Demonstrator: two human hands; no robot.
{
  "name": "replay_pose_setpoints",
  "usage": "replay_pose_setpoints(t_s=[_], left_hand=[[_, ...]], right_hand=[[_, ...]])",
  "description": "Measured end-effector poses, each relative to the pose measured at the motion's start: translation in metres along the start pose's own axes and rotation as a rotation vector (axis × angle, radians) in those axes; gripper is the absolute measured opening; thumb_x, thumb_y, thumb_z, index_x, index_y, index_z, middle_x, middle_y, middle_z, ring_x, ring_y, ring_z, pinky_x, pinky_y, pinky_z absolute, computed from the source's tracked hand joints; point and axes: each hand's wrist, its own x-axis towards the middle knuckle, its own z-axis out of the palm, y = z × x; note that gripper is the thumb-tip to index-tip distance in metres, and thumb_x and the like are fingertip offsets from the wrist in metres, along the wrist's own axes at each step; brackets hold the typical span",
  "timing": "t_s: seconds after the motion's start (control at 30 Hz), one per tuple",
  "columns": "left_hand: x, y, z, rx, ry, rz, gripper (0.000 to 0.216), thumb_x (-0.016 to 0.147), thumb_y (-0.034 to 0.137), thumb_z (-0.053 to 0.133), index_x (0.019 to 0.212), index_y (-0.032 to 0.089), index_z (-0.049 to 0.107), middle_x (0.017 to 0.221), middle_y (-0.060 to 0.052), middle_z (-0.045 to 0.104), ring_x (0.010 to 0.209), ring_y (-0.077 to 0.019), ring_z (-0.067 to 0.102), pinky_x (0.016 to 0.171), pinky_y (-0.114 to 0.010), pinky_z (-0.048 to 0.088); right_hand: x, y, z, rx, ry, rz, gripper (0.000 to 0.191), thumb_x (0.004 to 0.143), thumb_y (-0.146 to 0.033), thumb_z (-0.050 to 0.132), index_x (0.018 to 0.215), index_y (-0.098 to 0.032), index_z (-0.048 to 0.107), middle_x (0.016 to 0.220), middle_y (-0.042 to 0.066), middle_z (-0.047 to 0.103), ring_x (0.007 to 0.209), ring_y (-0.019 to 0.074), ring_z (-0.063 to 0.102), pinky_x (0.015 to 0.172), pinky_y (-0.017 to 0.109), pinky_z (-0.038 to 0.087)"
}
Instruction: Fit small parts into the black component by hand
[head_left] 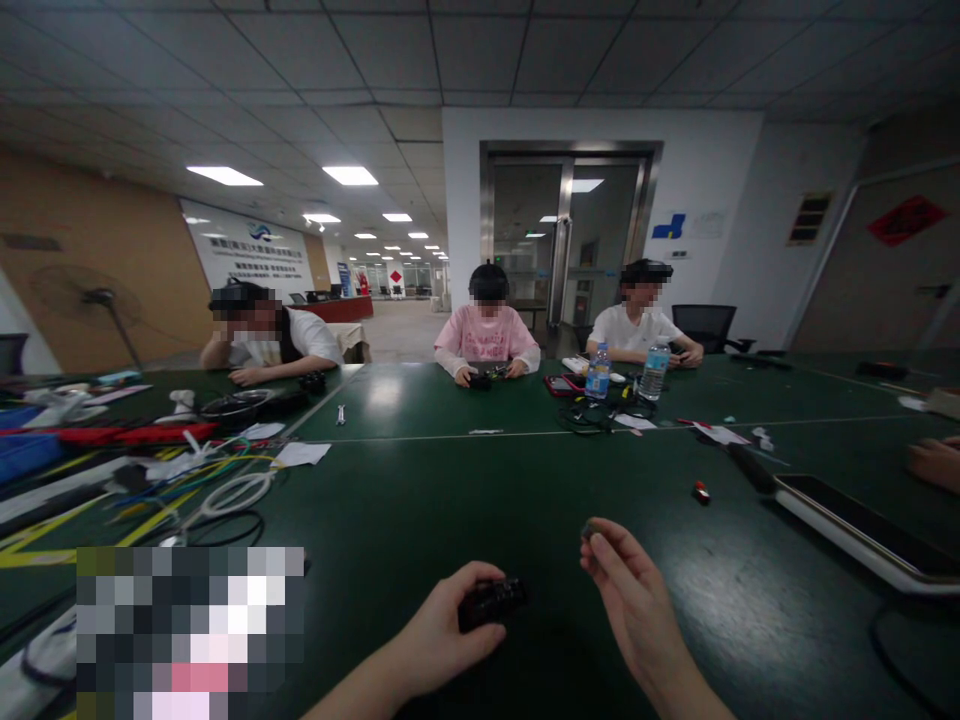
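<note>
My left hand (450,630) grips a small black device (495,600) between thumb and fingers, just above the green table (360,620). The device's kind is too dark to make out. To the right of it, my right hand (630,600) is raised, its thumb and fingertips pinched on a small dark piece (589,530). That piece is too small to name. The two hands are apart, and the piece does not touch the black device.
Cables (232,495) and papers lie at the left. A flat white-edged device (862,530) and a small red object (701,492) are on the right. Two water bottles (655,373) stand farther back. Three people sit across the table; another person's hand (934,460) shows at the right edge.
</note>
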Motion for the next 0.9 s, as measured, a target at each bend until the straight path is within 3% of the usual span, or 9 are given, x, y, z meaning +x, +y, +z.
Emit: replay_pose_setpoints(t_s=[0.63, 0.9], left_hand=[[0.000, 0.000, -0.001, 0.003, -0.007, -0.010, 0.044, 0.074, 0.016, 0.063, 0.116, 0.021, 0.050, 0.112, -0.005, 0.060, 0.100, -0.0218, 0.057, 0.089, -0.035, 0.043], [0.002, 0.006, 0.000, 0.032, -0.001, -0.004, 0.044, 0.071, 0.012, 0.061, 0.113, 0.020, 0.051, 0.107, -0.004, 0.062, 0.100, -0.0221, 0.058, 0.089, -0.035, 0.043]], right_hand=[[0.001, 0.006, -0.002, -0.064, -0.019, -0.002, 0.044, 0.051, -0.048, 0.082, 0.085, -0.022, 0.071, 0.084, 0.004, 0.069, 0.080, 0.0223, 0.061, 0.070, 0.034, 0.049], [0.000, 0.018, -0.005, -0.131, -0.125, 0.008, 0.039, 0.059, -0.045, 0.080, 0.090, -0.024, 0.071, 0.089, 0.004, 0.071, 0.089, 0.0246, 0.063, 0.081, 0.038, 0.050]])
